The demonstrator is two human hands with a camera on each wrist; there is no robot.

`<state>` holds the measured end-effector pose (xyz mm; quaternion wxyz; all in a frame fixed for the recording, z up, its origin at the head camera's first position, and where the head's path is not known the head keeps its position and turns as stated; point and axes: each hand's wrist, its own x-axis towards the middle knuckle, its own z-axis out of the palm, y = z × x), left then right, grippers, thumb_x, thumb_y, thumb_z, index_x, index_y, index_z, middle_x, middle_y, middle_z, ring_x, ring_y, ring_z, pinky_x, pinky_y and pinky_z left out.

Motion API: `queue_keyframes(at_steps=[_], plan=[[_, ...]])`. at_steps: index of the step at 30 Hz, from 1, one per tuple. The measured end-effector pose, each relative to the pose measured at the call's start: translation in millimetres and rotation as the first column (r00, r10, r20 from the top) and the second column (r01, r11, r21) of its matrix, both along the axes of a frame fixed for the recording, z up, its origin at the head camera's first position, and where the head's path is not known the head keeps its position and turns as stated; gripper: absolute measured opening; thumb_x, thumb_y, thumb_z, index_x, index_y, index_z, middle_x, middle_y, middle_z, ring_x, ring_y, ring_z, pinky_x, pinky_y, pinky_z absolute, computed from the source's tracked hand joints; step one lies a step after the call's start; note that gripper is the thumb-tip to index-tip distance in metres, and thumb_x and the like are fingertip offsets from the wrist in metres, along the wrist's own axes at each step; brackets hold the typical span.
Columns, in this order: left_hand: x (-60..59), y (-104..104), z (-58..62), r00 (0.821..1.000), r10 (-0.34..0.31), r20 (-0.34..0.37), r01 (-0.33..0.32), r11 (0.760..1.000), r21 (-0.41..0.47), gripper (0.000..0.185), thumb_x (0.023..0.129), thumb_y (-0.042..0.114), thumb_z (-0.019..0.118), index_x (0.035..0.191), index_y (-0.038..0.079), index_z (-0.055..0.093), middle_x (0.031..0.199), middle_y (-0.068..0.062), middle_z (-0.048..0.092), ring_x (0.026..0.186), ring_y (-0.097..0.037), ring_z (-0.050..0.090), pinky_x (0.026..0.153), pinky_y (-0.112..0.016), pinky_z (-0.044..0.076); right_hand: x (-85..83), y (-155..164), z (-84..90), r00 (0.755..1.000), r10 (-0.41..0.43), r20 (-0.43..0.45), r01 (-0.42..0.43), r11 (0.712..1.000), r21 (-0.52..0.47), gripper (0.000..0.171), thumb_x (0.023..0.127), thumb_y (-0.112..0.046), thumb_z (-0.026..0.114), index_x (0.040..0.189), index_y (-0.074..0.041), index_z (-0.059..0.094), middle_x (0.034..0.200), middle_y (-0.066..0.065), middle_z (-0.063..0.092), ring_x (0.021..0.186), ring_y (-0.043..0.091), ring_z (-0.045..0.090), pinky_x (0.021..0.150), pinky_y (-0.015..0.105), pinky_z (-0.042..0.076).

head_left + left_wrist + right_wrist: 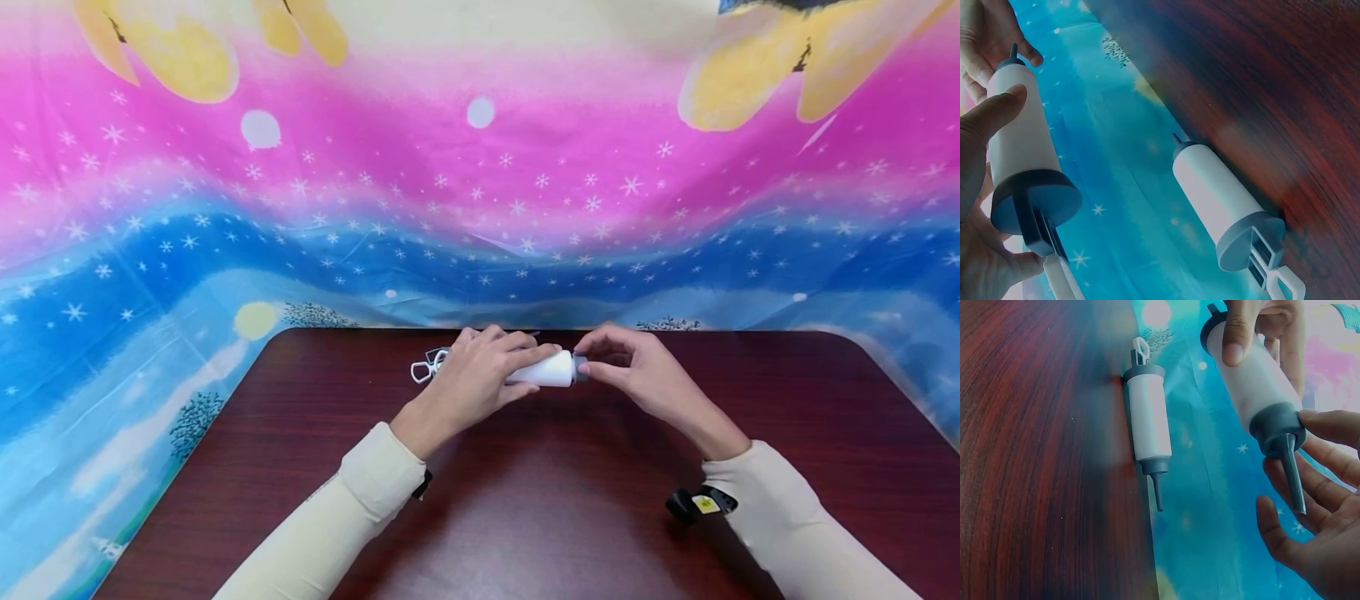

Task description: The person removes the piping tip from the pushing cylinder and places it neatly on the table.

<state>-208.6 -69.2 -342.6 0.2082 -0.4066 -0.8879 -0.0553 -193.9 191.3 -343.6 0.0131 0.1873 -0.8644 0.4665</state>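
My left hand [474, 368] grips the white barrel of an icing syringe [553, 371], thumb along one side and fingers over the other. The right hand [641, 367] pinches the syringe's grey nozzle collar [1277, 427] between thumb and finger. A thin grey nozzle [1293, 478] points out past the collar, beside the right palm. At the opposite end are a grey cap [1038, 197] and a white pull handle [1062, 278]. A second, similar syringe [1149, 419] lies on the tabletop; in the head view the left hand hides most of it.
The dark red-brown wooden table [555, 508] has rounded far corners. Right behind its far edge hangs a pink and blue cloth [420, 200] with snowflakes. A black wrist camera [693, 504] is strapped at the right cuff.
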Motion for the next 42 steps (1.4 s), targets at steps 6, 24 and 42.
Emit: queue_keyframes(at_steps=[6, 24, 42], plan=[[0.6, -0.3, 0.9, 1.0, -0.003, -0.004, 0.003, 1.0, 0.003, 0.059, 0.092, 0.046, 0.08, 0.147, 0.033, 0.062, 0.132, 0.004, 0.072, 0.114, -0.022, 0.067, 0.082, -0.038, 0.051, -1.5, 1.5, -1.3, 1.0, 0.011, 0.012, -0.011, 1.0, 0.008, 0.024, 0.099, -0.016, 0.074, 0.121, -0.008, 0.07, 0.119, 0.011, 0.072, 0.104, 0.024, 0.069, 0.091, 0.031, 0.057], [2.6, -0.4, 3.6, 1.0, -0.005, 0.005, 0.005, 1.0, 0.014, 0.06, 0.092, 0.044, 0.08, 0.147, 0.032, 0.062, 0.132, 0.004, 0.072, 0.112, -0.021, 0.066, 0.081, -0.037, 0.05, -3.5, 4.1, -7.7, 0.997, 0.028, 0.065, -0.03, 0.999, 0.036, 0.035, 0.096, -0.018, 0.077, 0.128, -0.007, 0.066, 0.123, 0.013, 0.071, 0.112, 0.028, 0.069, 0.09, 0.026, 0.057], [3.6, 0.0, -1.8, 1.0, -0.014, 0.015, 0.014, 1.0, 0.017, 0.06, 0.09, 0.04, 0.084, 0.146, 0.032, 0.063, 0.131, 0.003, 0.073, 0.115, -0.024, 0.066, 0.081, -0.04, 0.051, -0.7, 4.6, -4.4, 0.999, 0.017, 0.045, -0.017, 1.0, -0.001, 0.018, 0.1, -0.019, 0.072, 0.115, -0.009, 0.071, 0.116, 0.011, 0.07, 0.101, 0.023, 0.069, 0.086, 0.027, 0.058]])
